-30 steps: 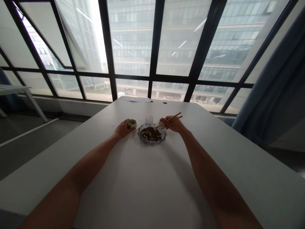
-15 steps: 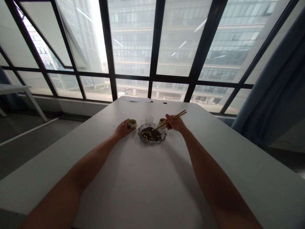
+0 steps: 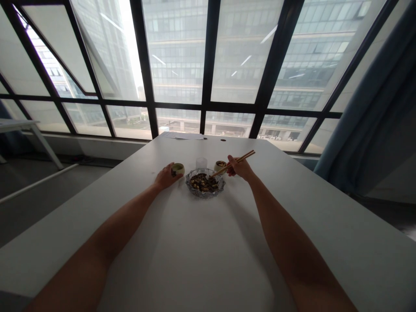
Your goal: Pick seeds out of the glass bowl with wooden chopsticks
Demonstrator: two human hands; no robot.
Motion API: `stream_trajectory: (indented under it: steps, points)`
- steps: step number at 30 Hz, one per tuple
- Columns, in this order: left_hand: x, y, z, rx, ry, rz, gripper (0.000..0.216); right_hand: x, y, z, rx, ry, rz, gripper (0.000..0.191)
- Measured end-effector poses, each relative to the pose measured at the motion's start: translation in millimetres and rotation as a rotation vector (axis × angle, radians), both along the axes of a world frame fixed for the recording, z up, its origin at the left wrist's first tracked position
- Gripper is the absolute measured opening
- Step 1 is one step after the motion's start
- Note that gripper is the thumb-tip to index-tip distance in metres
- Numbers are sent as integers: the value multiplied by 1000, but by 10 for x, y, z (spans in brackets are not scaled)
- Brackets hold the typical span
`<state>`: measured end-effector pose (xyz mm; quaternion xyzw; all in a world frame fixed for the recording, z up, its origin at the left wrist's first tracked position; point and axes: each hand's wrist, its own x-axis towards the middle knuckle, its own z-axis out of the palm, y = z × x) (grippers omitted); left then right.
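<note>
My left hand [image 3: 165, 177] is closed round the near left side of a small pale green cup [image 3: 178, 168] with a dark mark on it, standing on the white table. In my right hand [image 3: 238, 167] is a pair of wooden chopsticks [image 3: 244, 157], slanting down to the left. Their tips reach into a clear glass bowl [image 3: 205, 195] with a wavy rim, among dark bits and paler nut-like pieces [image 3: 203, 183]. Whether the tips pinch a piece is too small to tell. Behind the bowl, close to my right hand, stands a second small cup [image 3: 220, 165] with pieces in it.
A clear plastic cup [image 3: 201, 163] stands just behind the glass bowl. White paper [image 3: 183, 136] lies at the table's far edge [image 3: 234, 139]. Windows [image 3: 182, 52] rise beyond it, a blue curtain [image 3: 367, 104] hangs at right, and another white table [image 3: 19, 125] is at left.
The view has shifted slightly, so the cups and bowl appear a little further left. My right hand sits slightly further right of the second cup, showing more of its contents. Both grips are unchanged.
</note>
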<state>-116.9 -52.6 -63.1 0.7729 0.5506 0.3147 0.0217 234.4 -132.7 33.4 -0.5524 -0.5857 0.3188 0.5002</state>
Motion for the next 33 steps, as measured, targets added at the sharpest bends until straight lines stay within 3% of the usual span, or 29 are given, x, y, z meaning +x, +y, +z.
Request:
stream_trajectory:
  steps: [21, 28, 33]
  points:
    - [9, -21, 11, -12, -13, -5, 81, -78, -10, 59, 34, -50, -11, 51]
    - [-9, 3, -23, -2, -11, -5, 80, 62, 47, 37, -23, 52, -119, 52]
    - [-47, 73, 5, 0, -84, 14, 81, 129, 9, 19, 31, 62, -77, 57]
